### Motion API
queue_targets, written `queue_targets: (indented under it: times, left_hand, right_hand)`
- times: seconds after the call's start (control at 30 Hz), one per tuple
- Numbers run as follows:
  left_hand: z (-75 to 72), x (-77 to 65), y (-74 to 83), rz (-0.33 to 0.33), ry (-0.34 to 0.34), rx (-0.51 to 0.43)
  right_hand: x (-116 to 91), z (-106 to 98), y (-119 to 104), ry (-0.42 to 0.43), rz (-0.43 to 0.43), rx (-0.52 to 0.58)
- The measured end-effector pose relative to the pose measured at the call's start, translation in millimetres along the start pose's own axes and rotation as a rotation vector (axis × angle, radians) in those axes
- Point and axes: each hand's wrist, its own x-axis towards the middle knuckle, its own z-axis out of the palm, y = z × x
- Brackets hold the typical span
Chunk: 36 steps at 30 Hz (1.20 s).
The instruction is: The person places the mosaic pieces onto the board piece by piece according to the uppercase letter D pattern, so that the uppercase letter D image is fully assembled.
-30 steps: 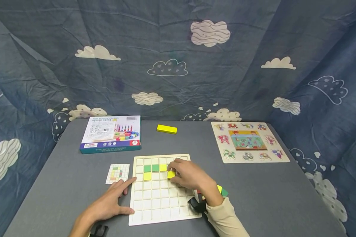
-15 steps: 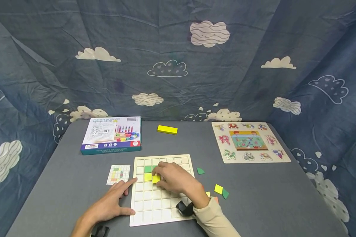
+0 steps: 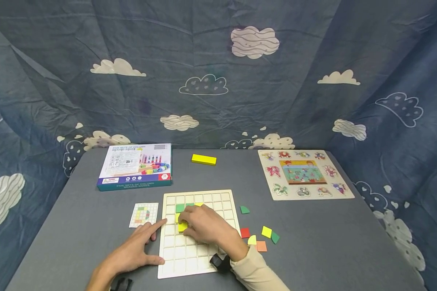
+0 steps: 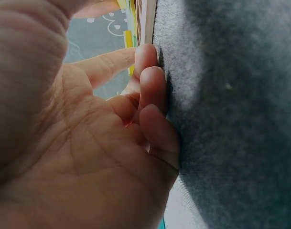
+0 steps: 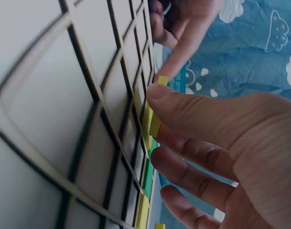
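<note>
My right hand (image 3: 209,226) pinches a yellow square tile (image 3: 182,228) between thumb and fingers, low over the white grid board (image 3: 189,264). In the right wrist view, that tile (image 5: 158,107) stands slightly off the grid, tilted. Two green tiles (image 3: 180,208) and a yellow tile (image 3: 199,204) lie in an upper row of the board. Another yellow tile (image 3: 177,218), partly hidden by my fingers, sits below the first green one. My left hand (image 3: 132,250) rests at the board's left edge, index finger and thumb extended to touch it; in the left wrist view its other fingers (image 4: 155,88) bend loosely near the tabletop.
Left of the board lies a pattern card (image 3: 143,215). Loose red (image 3: 245,233), yellow (image 3: 266,231), orange (image 3: 261,246) and green pieces (image 3: 245,209) lie to its right. Farther back are a boxed game (image 3: 134,167), a yellow bar (image 3: 204,159) and a picture puzzle (image 3: 273,190).
My right hand has carried the yellow tile leftward and nearer to me across the board, uncovering loose pieces on the right. The left hand stays at the board's edge.
</note>
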Motion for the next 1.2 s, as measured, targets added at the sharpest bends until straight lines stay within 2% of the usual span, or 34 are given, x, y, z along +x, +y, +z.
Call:
queue_targets:
  times: [0.37,0.57,0.8,1.0,1.2]
  left_hand:
    - [0.8,-0.5,-0.3,0.005,0.004,0.0]
    - [1.6,-0.8,0.2,-0.002,0.004,-0.011]
    - [2.5,-0.7,0.2,-0.013,0.002,-0.017]
    - [2.7,-0.2,-0.1,-0.01,0.005,-0.015]
    - [2.1,-0.2,-1.2,0.001,0.014,0.004]
  right_hand:
    - [3,7,-5,0.031,-0.027,-0.044]
    - [3,8,-5,0.032,0.004,-0.003]
    - [-2,3,-4,-0.045,0.099,0.101]
    - [-6,-1,-1,-0.107,0.159,0.124]
    - [-7,-4,-2,-0.127,0.189,0.141]
